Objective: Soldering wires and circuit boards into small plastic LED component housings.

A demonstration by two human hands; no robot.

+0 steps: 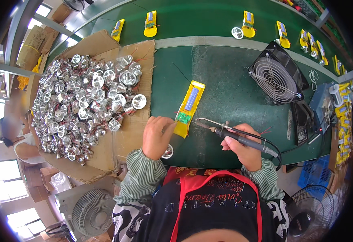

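Observation:
My right hand (245,153) is wrapped round a soldering iron (247,142) with a dark handle. A thin curved metal tube runs above its tip, which points left toward a yellow plastic housing (180,130). A blue cylindrical battery (191,99) and a green circuit board (183,117) lie in the housing, with thin red wires by the board. My left hand (156,137) has its fingers pinched together at the board's left edge; what they hold is too small to make out. Just below that hand sits a silver reflector cup (167,151), partly covered.
A heap of silver reflector cups (83,97) lies on cardboard (138,86) at the left. At the right stand a black fan (276,76) and a blue-grey box (322,105). More yellow housings (150,24) lie spaced along the far strip. A person (25,141) is at far left.

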